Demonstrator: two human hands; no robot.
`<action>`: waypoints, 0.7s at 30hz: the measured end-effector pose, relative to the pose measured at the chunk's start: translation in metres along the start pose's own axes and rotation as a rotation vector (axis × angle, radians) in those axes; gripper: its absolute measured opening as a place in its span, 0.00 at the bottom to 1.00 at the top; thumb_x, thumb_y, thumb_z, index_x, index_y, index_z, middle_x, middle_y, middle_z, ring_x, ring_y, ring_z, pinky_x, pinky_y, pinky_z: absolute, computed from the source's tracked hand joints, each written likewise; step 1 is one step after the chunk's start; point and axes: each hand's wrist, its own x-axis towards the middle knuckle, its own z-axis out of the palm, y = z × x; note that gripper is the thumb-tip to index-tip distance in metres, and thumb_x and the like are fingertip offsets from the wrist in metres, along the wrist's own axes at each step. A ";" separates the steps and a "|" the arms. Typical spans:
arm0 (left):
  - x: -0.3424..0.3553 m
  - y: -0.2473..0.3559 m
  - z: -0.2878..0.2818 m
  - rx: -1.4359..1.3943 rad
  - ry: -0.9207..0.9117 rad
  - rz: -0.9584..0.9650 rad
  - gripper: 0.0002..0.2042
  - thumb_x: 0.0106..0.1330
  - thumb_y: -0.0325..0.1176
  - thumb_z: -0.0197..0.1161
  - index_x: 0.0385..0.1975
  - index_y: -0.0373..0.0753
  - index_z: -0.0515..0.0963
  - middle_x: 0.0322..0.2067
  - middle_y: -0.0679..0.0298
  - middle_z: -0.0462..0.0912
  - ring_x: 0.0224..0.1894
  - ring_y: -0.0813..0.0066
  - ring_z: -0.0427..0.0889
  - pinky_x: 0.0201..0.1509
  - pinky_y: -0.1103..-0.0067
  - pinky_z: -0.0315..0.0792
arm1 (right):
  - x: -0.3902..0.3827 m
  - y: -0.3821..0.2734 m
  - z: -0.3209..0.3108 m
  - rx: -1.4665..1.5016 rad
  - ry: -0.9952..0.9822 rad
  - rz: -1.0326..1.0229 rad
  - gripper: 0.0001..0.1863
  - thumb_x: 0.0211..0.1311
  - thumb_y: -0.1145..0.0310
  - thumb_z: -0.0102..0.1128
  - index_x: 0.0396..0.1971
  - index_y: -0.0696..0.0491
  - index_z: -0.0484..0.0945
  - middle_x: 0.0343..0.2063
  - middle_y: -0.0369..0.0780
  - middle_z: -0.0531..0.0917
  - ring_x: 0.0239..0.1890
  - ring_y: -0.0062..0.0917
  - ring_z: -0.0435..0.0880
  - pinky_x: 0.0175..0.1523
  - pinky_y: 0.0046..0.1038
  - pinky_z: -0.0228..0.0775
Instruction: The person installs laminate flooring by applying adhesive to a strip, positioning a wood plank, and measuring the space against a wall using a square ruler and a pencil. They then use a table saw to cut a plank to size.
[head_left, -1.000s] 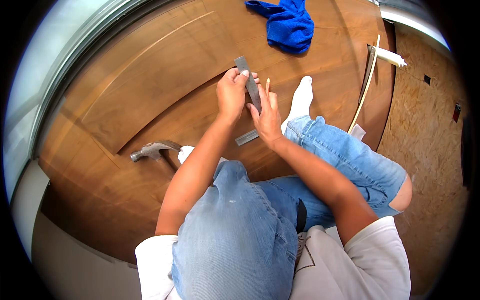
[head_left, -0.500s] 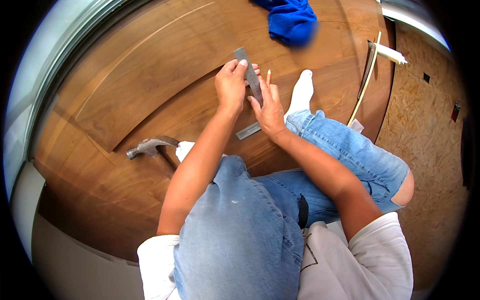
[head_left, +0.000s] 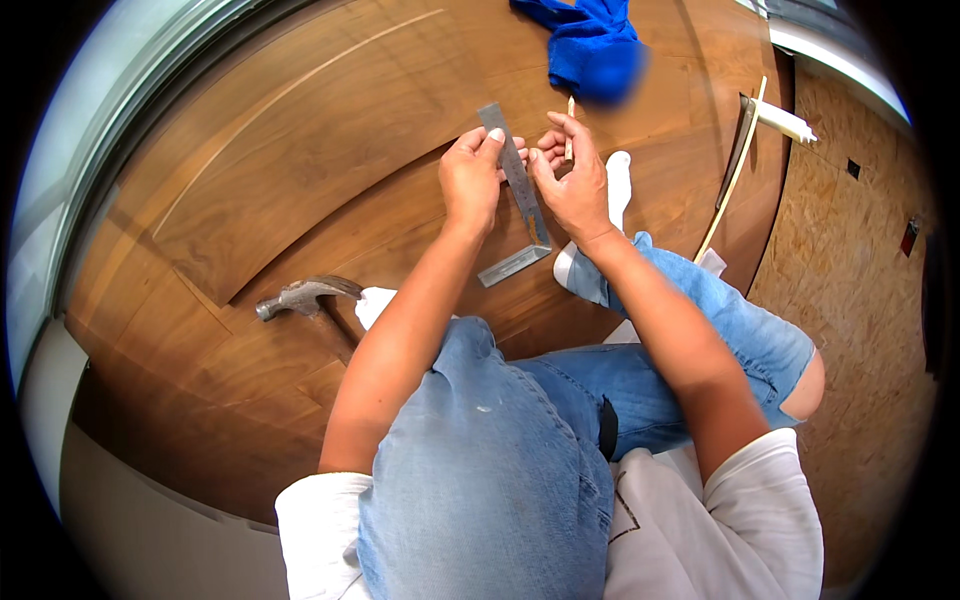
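A metal try square [head_left: 521, 190] is held up over the wooden floor, its blade slanting down to a shorter grey stock at the bottom. My left hand [head_left: 468, 187] pinches the blade near its upper end, thumb on top and fingers behind. To the right of the blade, my right hand [head_left: 580, 192] is closed around a pencil [head_left: 569, 150] whose tip points away from me. The right fingertips are close to the blade but apart from it. A loose wood plank [head_left: 330, 140] lies beyond my left hand, with a dark gap along its near edge.
A claw hammer [head_left: 305, 295] lies on the floor by my left foot. Blue cloth [head_left: 592, 55] is bunched at the far side. On the right are a thin wood strip [head_left: 735, 170], a white tube [head_left: 783, 121] and bare chipboard [head_left: 850, 260]. A sliding-door frame [head_left: 75, 170] borders the left.
My right hand has come off the square's blade and moved right and slightly away with the pencil. My left hand keeps hold of the square, which now shows its whole L shape.
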 end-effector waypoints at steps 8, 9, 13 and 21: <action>-0.002 0.003 0.003 -0.015 -0.003 0.012 0.11 0.78 0.30 0.57 0.46 0.27 0.80 0.35 0.57 0.88 0.34 0.72 0.88 0.40 0.76 0.85 | 0.069 -0.035 0.000 0.356 -0.297 0.153 0.14 0.77 0.61 0.60 0.47 0.57 0.85 0.25 0.31 0.82 0.27 0.11 0.78 0.32 0.19 0.73; -0.002 0.004 0.004 -0.018 -0.003 0.012 0.11 0.78 0.30 0.57 0.45 0.27 0.80 0.35 0.57 0.88 0.34 0.72 0.88 0.40 0.76 0.85 | 0.072 -0.032 0.004 0.343 -0.304 0.166 0.14 0.78 0.62 0.59 0.47 0.58 0.84 0.26 0.31 0.82 0.27 0.11 0.78 0.32 0.19 0.71; -0.002 0.004 0.004 -0.009 0.006 0.014 0.11 0.78 0.30 0.57 0.45 0.27 0.81 0.35 0.58 0.88 0.34 0.73 0.88 0.40 0.76 0.84 | 0.073 -0.031 0.012 0.250 -0.222 0.156 0.13 0.77 0.63 0.59 0.44 0.58 0.83 0.25 0.31 0.81 0.27 0.11 0.77 0.30 0.17 0.69; -0.004 0.005 0.003 -0.004 0.002 0.025 0.11 0.78 0.30 0.58 0.48 0.27 0.81 0.35 0.60 0.87 0.34 0.74 0.87 0.41 0.76 0.85 | 0.071 -0.035 0.014 0.118 -0.240 0.095 0.12 0.75 0.63 0.60 0.40 0.57 0.84 0.25 0.33 0.85 0.27 0.11 0.80 0.32 0.20 0.74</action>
